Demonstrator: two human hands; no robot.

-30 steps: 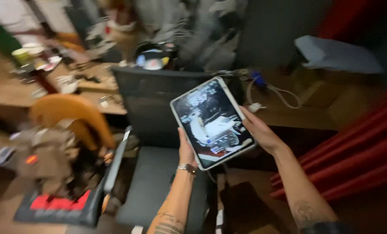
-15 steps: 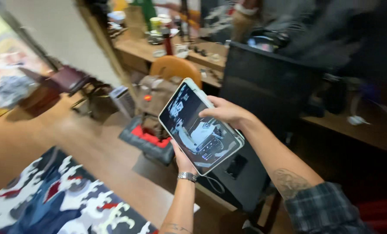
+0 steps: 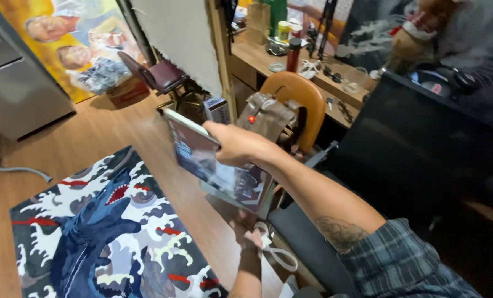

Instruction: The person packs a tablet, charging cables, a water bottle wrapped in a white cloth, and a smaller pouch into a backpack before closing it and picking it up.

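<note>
My right hand grips the upper edge of a tablet with a lit screen, held tilted out in front of me above the floor. My left hand reaches up from below, with its fingers at the tablet's lower edge, blurred. A white cable loop hangs next to my left wrist. My right forearm, with a tattoo and a plaid sleeve, crosses over a black office chair.
A rug with a blue shark pattern lies on the wooden floor at lower left. An orange chair draped with a brown bag stands at a cluttered wooden desk. A maroon chair, a large painting and a grey cabinet are at the back left.
The view has swung left and down toward the rug and floor. The tablet has tilted more edge-on, and my right hand now holds its upper edge.
</note>
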